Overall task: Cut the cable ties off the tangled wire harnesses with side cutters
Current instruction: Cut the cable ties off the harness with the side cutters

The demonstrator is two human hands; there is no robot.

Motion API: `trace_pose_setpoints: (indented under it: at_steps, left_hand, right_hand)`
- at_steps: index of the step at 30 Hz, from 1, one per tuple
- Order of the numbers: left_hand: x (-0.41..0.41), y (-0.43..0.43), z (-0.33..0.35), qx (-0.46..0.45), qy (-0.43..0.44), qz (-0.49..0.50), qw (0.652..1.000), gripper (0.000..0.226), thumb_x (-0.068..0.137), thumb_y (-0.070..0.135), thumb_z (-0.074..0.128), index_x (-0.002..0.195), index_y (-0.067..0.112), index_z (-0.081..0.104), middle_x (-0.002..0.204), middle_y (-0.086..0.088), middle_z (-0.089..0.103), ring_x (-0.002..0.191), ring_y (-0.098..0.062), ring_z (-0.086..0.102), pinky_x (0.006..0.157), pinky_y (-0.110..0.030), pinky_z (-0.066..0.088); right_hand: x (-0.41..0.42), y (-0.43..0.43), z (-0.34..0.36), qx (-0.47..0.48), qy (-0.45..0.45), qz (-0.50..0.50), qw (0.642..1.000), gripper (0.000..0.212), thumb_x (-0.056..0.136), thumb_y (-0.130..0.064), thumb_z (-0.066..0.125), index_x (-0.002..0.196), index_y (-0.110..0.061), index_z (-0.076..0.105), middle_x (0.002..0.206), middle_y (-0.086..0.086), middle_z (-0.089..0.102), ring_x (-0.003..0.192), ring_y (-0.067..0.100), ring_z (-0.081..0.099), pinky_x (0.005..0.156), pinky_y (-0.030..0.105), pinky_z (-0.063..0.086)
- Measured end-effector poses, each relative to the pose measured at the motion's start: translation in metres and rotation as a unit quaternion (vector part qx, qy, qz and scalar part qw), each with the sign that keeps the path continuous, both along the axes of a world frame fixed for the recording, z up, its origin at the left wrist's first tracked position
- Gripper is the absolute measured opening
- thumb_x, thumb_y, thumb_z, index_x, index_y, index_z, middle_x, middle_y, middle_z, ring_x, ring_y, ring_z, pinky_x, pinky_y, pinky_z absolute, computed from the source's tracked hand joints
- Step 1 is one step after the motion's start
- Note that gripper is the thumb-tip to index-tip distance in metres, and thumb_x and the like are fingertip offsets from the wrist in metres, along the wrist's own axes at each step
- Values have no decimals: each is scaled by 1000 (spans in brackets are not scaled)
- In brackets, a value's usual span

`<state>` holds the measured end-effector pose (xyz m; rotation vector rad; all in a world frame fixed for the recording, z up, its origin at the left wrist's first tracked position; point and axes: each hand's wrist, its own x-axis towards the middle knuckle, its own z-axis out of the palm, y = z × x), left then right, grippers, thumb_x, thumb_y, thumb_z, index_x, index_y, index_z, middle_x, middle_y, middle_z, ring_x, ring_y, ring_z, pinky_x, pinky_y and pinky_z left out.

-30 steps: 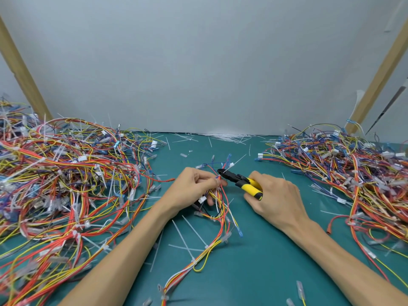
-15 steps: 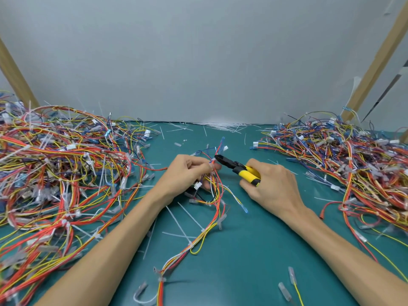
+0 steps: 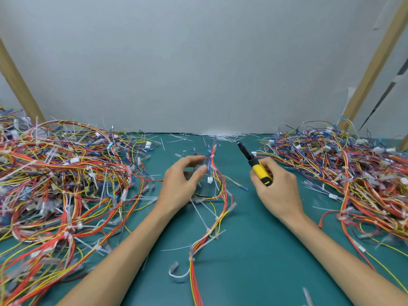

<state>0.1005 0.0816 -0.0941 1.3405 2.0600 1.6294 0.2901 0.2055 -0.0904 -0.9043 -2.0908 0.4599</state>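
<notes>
A loose harness (image 3: pixel 221 208) of red, orange and yellow wires with white cable ties lies down the middle of the green table (image 3: pixel 254 250). Its upper end (image 3: pixel 212 154) stands up beside my left hand (image 3: pixel 181 184). That hand's thumb and forefinger are spread apart, their tips just left of the wires and gripping nothing that I can see. My right hand (image 3: pixel 276 191) grips the yellow handles of the side cutters (image 3: pixel 260 172). Their black jaws (image 3: pixel 241 147) point up and left, clear of the harness.
A big tangle of tied harnesses (image 3: pixel 66 184) fills the left of the table and a second tangle (image 3: pixel 344 173) fills the right. Cut white tie pieces (image 3: pixel 220 135) lie along the back wall. Slanted wooden struts (image 3: pixel 17 82) (image 3: pixel 373 67) stand at both sides.
The right hand has carried the cutters right and away from the harness end. The left hand's fingers have opened from their grip on the wires.
</notes>
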Motion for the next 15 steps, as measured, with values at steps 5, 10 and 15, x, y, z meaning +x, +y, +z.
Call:
trace_pose_setpoints:
  at_steps: [5, 10, 15]
  left_hand:
    - [6, -5, 6, 103, 139, 87, 981, 8, 92, 17, 63, 99, 21, 62, 90, 9, 59, 87, -10, 52, 79, -15, 36]
    - [11, -18, 14, 112, 140, 15, 984, 9, 87, 14, 51, 80, 16, 56, 69, 12, 53, 67, -5, 48, 64, -12, 33]
    - [5, -28, 14, 30, 126, -23, 991, 12, 79, 14, 48, 79, 22, 58, 71, 7, 60, 65, -9, 50, 61, -22, 37]
  right_hand:
    - [2, 1, 0, -7, 24, 16, 1000, 10, 88, -35, 63, 93, -30, 56, 68, -8, 56, 68, 8, 51, 59, 25, 39]
    - [2, 3, 2, -21, 36, 22, 999, 8, 89, -33, 63, 93, -30, 57, 66, -6, 55, 68, 9, 51, 58, 17, 36]
    - [3, 6, 1, -34, 39, 21, 998, 9, 89, -35, 63, 94, -30, 58, 66, -5, 55, 66, 11, 51, 58, 26, 38]
